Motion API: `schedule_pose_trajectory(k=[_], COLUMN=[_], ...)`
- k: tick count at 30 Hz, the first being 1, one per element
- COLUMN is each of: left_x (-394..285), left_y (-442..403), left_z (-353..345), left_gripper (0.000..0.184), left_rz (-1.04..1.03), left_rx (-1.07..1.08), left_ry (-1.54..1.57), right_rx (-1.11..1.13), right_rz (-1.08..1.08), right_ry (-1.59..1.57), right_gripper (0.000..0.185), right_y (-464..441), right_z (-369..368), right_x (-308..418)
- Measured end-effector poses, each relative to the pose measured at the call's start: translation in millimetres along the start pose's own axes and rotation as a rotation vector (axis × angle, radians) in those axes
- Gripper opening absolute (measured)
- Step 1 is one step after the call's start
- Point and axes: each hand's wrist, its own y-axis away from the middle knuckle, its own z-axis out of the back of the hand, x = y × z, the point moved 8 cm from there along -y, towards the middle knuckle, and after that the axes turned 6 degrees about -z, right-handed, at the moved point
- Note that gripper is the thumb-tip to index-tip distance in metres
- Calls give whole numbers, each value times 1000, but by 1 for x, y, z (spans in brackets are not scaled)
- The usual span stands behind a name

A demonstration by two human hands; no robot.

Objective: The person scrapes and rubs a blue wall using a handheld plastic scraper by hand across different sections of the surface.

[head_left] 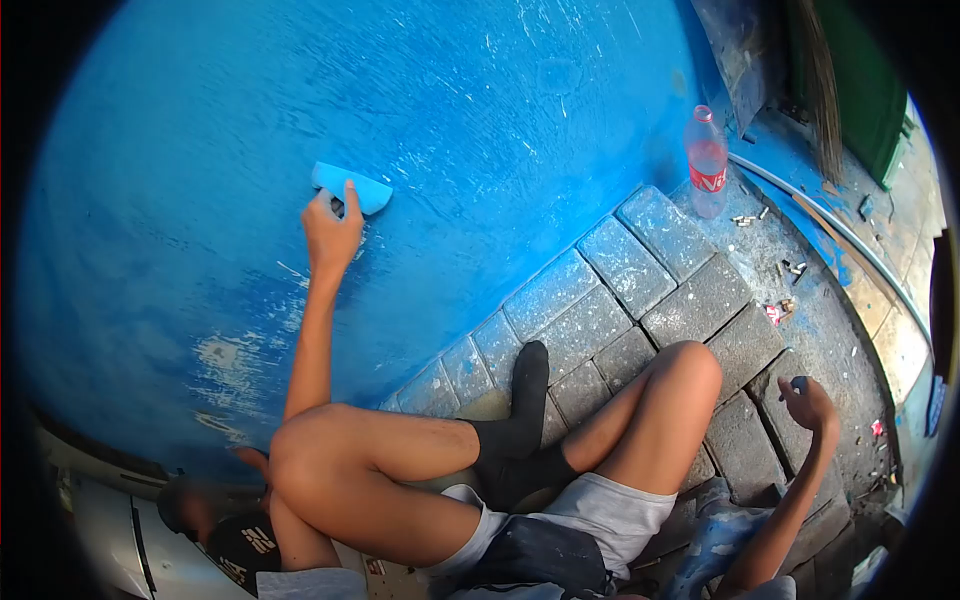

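My left hand (pixel 333 236) is closed around a light-blue scraper (pixel 368 190). The tool's wide blade lies against the blue wall (pixel 480 130), and a bit of dark handle shows between my fingers. White scratches and worn patches mark the paint around it. Off to the right, my right hand (pixel 810 403) hangs above the paving with its fingers curled. A small dark thing shows at its fingertips, too small to name. My bent legs and dark socks (pixel 530 400) lie between the two hands.
A clear bottle with a red label (pixel 708 170) stands by the wall's far corner. Cigarette butts (pixel 792 268) litter the ground beside the grey paving blocks (pixel 695 300). A pale hose (pixel 830 210) curves along the right. Another person in a black shirt (pixel 245 550) is at lower left.
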Motion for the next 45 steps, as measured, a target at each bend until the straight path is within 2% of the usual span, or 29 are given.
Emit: schedule_pose_trajectory(k=[3,7,10,12,14,17,19,23,27,29,30,32,35,38,39,41,42,45], left_x=[11,19,21,28,19,21,22,28,26,23,20,25,29,38,43,38,35,25], left_y=[10,72,78,55,29,7,19,76,76,51,41,28,44,99,107,116,109,54], left_z=[-9,-82,-82,-57,-20,8,1,-64,-61,-28,-19,0,-19,-81,-85,-94,-88,-30], left_gripper=[34,33,33,32,34,35,34,33,32,33,33,34,33,28,28,27,27,30], left_rz=[128,-175,-194,-148,-35,21,91,-178,-281,-96,-93,-10,56,-119,-124,-272,-269,-42], left_rx=[62,195,272,144,26,-40,2,120,120,53,55,-70,26,202,199,270,272,99], left_ry=[54,-42,-36,-58,35,124,71,-67,8,-44,-47,154,43,-12,-9,72,75,-32], right_rx=[-11,-11,14,53,-21,-23,-8,-12,-5,-2,1,-14,-36,-20,-26,-17,-17,-18], right_rz=[-3,-7,-47,-81,-15,-16,-20,-7,-18,-13,-11,-15,4,-9,-12,-28,-31,-17], right_ry=[-14,-22,-29,-23,-11,-2,2,-14,-9,-20,-17,-21,-27,-12,-15,-12,-9,7], right_gripper=[50,50,49,48,51,50,50,50,50,50,50,50,50,49,49,49,49,49], right_y=[-1,-1,9,10,0,1,0,2,4,2,1,0,0,-1,0,3,4,1], right_z=[0,-1,8,5,1,2,2,2,3,2,1,1,1,-1,1,3,3,0], right_x=[1,-1,11,8,1,2,2,3,6,6,5,1,0,0,1,3,2,4])
